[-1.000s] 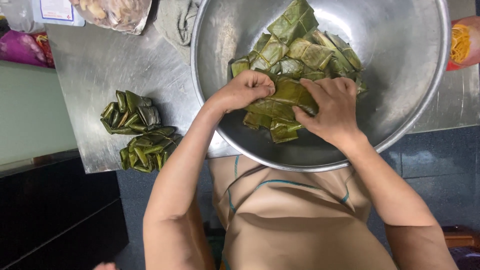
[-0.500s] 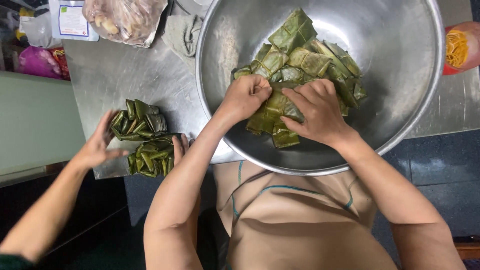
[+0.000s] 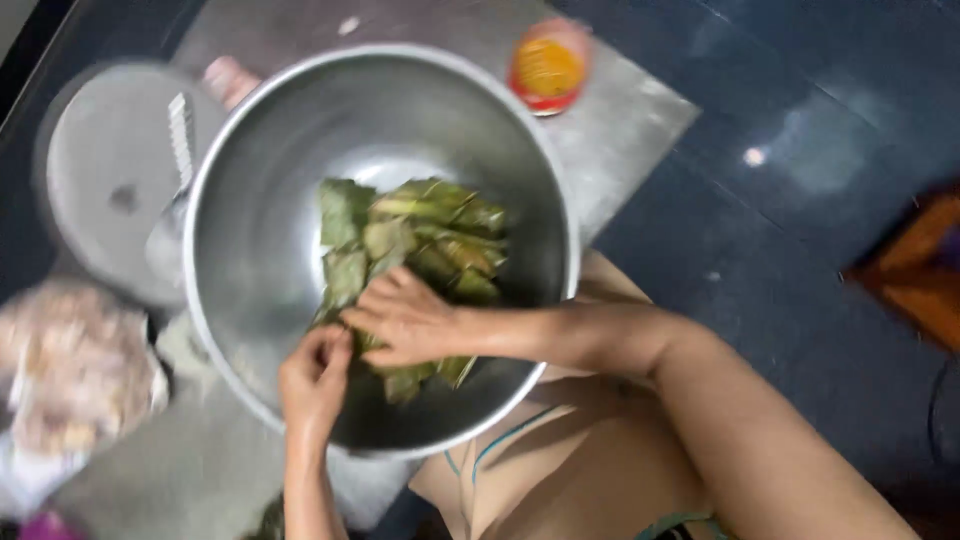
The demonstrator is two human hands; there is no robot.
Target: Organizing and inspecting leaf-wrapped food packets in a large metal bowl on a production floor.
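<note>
Where the green leaf-wrapped parcels point(image 3: 415, 255) lie heaped in the steel bowl point(image 3: 260, 240) at frame centre, the right hand point(image 3: 405, 322) rests flat with fingers spread on the lower parcels, and the left hand point(image 3: 315, 378) pinches a leaf edge beside it. Judged risk: the bowl overhangs the bench point(image 3: 640, 110) edge, so downward pressure could tip it. An orange-lidded jar point(image 3: 546, 68) stands upper centre.
</note>
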